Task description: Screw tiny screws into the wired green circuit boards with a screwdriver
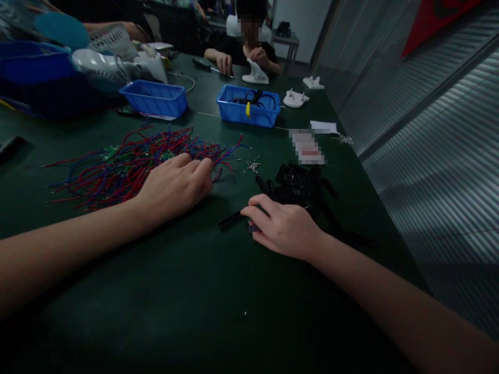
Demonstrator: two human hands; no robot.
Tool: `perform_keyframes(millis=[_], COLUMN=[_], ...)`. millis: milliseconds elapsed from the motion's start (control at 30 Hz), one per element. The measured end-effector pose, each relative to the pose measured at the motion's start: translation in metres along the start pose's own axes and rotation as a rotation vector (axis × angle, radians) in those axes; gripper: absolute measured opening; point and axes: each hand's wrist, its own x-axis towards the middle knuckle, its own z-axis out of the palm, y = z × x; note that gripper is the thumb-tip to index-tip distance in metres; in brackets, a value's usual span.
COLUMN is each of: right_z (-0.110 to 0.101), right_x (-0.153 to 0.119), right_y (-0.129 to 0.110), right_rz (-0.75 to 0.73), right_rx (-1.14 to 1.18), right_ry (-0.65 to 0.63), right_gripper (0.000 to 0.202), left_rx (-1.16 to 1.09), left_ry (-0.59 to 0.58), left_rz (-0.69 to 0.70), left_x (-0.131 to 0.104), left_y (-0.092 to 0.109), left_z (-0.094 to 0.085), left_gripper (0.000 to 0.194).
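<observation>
My left hand point(179, 182) is closed at the right side of a heap of red and blue wires point(105, 176) with small green boards among them; what its fingers hold, if anything, is hidden. To its right, my right hand point(283, 226) has curled fingers around a small dark piece point(254, 228). A black bar-shaped part point(229, 221) lies on the table by its fingertips. Behind my right hand sits a pile of black parts point(298, 179). Small screws point(253, 165) are scattered between the wires and that pile.
Two blue bins point(156, 98) point(249, 113) stand farther back on the green table point(156, 306), the right one holding black cables. White plastic parts point(296, 98) lie near the right edge. Across the table, a person's hands point(225, 63) are near a screwdriver and a white part.
</observation>
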Motion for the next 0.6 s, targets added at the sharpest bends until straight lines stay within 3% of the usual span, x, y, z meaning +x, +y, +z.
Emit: perform_keyframes(millis=[200,333,433,600], right_z=[0.003,0.005,0.004,0.003], right_x=[-0.001,-0.003,-0.005,-0.005], right_y=[0.001,0.002,0.002,0.002], right_rz=[-0.003,0.017,-0.006,-0.065], right_rx=[0.027,0.018,0.007,-0.032], right_ry=[0.061,0.192,0.255,0.208], right_gripper=[0.038,0.047,0.052,0.048], left_rx=[0.058,0.061,-0.046,-0.234], left_ry=[0.089,0.192,0.215,0.222], left_rz=[0.102,0.182,0.262,0.372], left_x=[-0.007,-0.014,-0.018,-0.023], left_y=[0.003,0.016,0.027,0.037], left_z=[-0.017,-0.031,-0.032,-0.026], left_gripper=[0.016,0.009,0.012,0.01])
